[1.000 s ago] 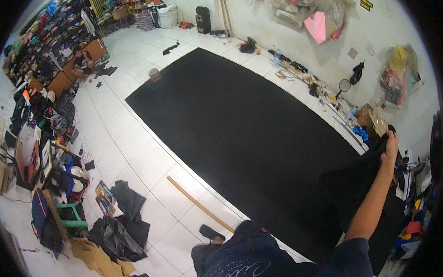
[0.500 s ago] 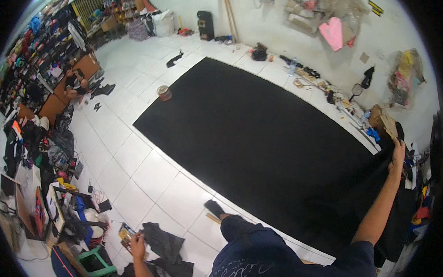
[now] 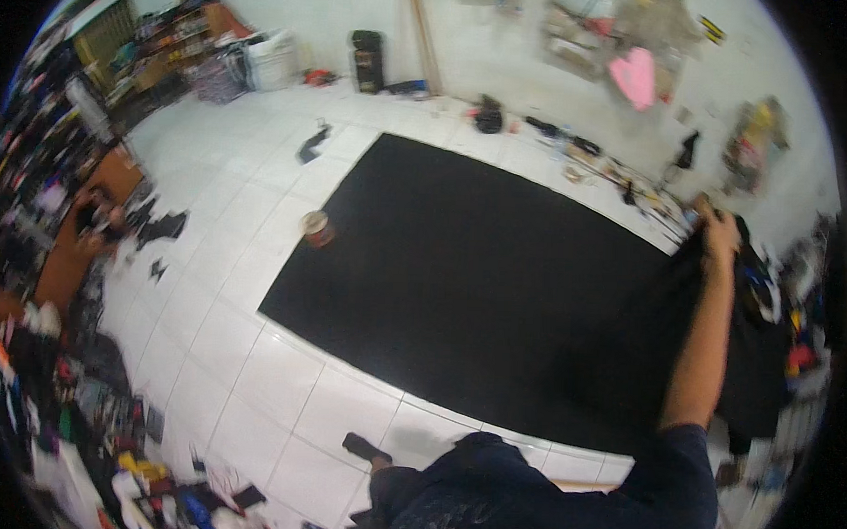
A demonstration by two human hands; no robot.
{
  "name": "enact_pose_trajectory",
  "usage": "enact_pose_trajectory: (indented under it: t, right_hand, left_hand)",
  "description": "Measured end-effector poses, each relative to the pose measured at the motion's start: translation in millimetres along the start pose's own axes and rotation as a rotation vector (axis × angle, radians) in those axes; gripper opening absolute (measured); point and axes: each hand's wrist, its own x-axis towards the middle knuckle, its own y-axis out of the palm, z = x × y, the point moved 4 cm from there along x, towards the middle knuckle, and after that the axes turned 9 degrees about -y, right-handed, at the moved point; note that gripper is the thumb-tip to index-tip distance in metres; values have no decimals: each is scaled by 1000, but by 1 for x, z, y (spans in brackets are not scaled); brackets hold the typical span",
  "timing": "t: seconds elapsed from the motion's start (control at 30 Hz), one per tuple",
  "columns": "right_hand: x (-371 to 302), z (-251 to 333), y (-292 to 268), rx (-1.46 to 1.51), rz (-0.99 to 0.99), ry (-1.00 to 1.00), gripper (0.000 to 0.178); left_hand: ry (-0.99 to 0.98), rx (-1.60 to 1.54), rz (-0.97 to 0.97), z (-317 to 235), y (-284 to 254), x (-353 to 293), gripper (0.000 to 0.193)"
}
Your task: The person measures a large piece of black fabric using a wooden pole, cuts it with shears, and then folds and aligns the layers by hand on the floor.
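Gripping black fabric sheet (image 3: 460, 275) at its right end: right hand (image 3: 720, 241) | sheet: mostly spread over white tiled floor (image 3: 275, 369) | left hand: gone from view since half a second ago, grip cannot be told

We look across glossy white floor tiles (image 3: 275, 381) stretching from eight o'clock up to eleven. A pale wall (image 3: 505, 67) runs from eleven to two o'clock, with wooden poles (image 3: 423, 41) leaning on it at twelve. At ten we see crowded, blurred shelves (image 3: 177, 43); at nine, a brown panel (image 3: 62, 263).
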Motion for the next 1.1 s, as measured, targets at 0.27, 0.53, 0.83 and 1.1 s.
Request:
enact_pose_trajectory:
  t: [0.27,0.53,0.83,1.1]
  right_hand:
    - [-128,127,237,-115,17,178,50]
    - [-248,252,322,-103,92,442,56]
    - [-299,381,483,-139,74,506,52]
    - [-355,456,606,-153,-73,493,55]
  left_hand:
    - [457,194,86,-466,-66,191,25]
    - [750,397,257,-796,-45,303,26]
    - [699,672,411,-964,-34,423,28]
    - [764,803,470,-1165,-45,541,30]
